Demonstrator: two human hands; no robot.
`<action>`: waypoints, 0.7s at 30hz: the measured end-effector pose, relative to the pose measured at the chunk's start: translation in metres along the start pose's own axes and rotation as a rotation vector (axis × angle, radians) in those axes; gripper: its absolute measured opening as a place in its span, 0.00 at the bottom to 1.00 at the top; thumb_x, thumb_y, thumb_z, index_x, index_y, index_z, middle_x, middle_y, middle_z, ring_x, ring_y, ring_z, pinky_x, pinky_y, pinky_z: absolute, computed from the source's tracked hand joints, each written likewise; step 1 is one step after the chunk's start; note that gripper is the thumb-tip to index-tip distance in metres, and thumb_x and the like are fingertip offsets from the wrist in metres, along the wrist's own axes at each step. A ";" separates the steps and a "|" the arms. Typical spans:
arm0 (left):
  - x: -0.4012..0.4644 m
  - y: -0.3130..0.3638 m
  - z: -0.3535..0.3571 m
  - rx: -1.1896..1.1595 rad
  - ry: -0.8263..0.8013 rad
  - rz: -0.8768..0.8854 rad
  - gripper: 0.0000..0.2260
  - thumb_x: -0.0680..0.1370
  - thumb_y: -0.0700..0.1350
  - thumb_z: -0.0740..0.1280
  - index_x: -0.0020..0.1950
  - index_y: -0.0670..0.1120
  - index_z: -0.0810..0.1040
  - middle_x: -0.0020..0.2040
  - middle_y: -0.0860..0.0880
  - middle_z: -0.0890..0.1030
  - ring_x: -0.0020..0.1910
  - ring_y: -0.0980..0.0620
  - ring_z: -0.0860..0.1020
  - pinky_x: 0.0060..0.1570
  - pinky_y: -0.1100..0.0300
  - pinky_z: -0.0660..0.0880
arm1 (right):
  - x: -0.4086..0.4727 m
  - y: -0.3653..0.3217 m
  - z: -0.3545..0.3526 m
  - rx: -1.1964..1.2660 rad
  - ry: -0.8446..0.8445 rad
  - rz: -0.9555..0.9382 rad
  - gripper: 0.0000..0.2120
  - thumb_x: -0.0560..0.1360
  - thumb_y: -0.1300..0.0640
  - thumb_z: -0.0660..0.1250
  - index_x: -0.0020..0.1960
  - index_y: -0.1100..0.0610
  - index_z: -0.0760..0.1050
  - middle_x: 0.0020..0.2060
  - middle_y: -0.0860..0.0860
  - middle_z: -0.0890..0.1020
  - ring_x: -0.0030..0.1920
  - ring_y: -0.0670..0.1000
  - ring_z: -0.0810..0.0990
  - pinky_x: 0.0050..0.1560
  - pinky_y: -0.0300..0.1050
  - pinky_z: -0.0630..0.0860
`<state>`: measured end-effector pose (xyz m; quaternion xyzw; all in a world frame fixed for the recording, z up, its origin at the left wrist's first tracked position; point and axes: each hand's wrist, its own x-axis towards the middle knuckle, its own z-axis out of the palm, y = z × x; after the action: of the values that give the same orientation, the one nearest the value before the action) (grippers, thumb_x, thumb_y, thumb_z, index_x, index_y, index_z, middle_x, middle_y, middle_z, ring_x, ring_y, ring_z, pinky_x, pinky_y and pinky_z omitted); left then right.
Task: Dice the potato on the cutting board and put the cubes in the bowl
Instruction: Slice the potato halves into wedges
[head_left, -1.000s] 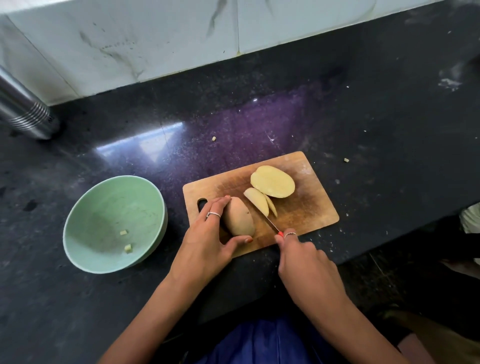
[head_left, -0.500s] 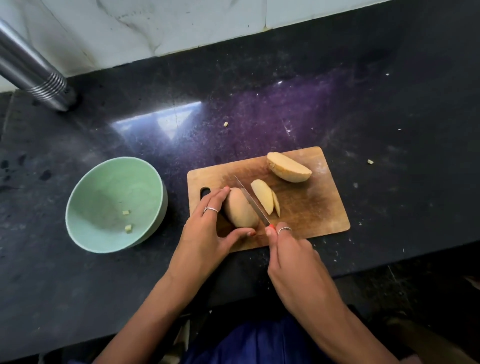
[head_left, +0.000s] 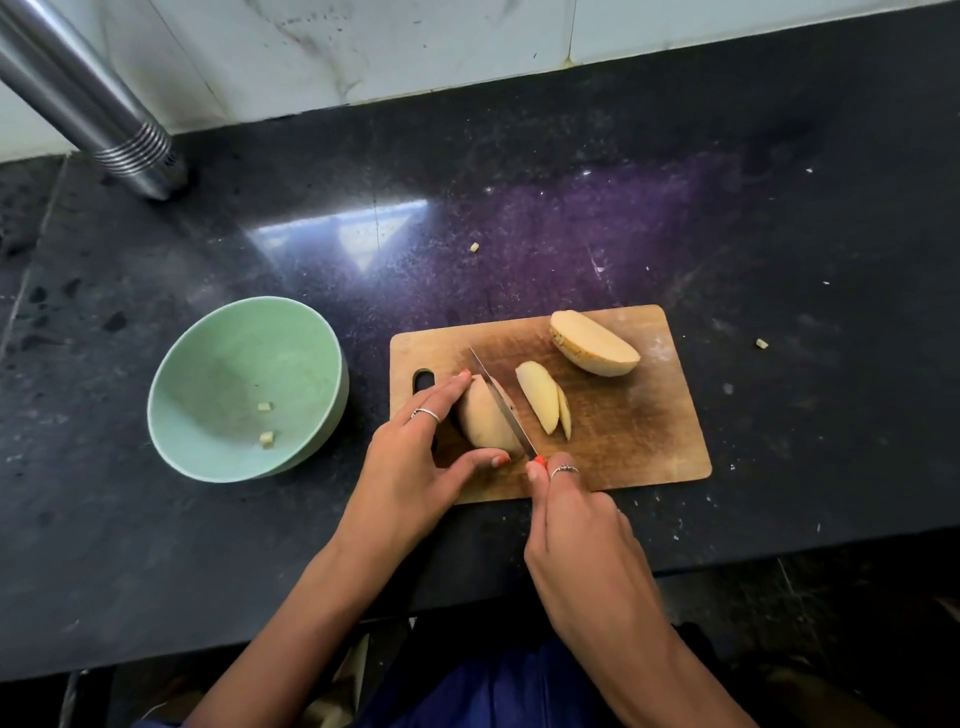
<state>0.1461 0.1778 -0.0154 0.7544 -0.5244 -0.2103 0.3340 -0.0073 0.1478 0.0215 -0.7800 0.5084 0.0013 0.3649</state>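
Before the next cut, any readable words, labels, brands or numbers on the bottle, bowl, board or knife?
Steel bottle: a small dark mark near its base, too blurred to read.
Green bowl: no text.
Wooden cutting board: no text.
Knife: no marking visible on the blade.

Bare forearms, no sleeves visible. Left hand (head_left: 410, 467): silver ring, orange-red nail polish. Right hand (head_left: 582, 540): silver ring, same polish on one nail. Blue garment (head_left: 498, 691) at lap, possibly trousers.
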 end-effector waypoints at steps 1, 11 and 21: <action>0.000 -0.001 0.000 0.000 0.003 0.003 0.34 0.65 0.58 0.71 0.68 0.45 0.72 0.64 0.52 0.75 0.63 0.62 0.70 0.62 0.75 0.63 | 0.000 0.000 0.001 0.000 0.005 0.004 0.15 0.80 0.45 0.39 0.52 0.50 0.62 0.41 0.50 0.78 0.46 0.53 0.79 0.42 0.47 0.71; 0.001 -0.007 0.002 0.009 0.033 0.020 0.35 0.64 0.61 0.70 0.68 0.46 0.73 0.61 0.52 0.78 0.54 0.55 0.73 0.55 0.67 0.69 | -0.001 -0.004 0.004 -0.029 0.056 0.023 0.17 0.80 0.45 0.40 0.55 0.51 0.63 0.41 0.50 0.78 0.45 0.54 0.80 0.42 0.49 0.74; 0.002 -0.007 0.003 0.057 0.034 0.008 0.36 0.64 0.63 0.72 0.68 0.48 0.73 0.59 0.53 0.79 0.54 0.59 0.75 0.54 0.66 0.71 | 0.014 0.006 0.000 0.041 0.004 -0.036 0.16 0.80 0.46 0.44 0.53 0.52 0.68 0.36 0.49 0.77 0.39 0.52 0.80 0.39 0.50 0.75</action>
<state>0.1493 0.1768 -0.0232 0.7651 -0.5274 -0.1814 0.3219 -0.0055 0.1355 0.0135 -0.7815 0.4948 -0.0172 0.3797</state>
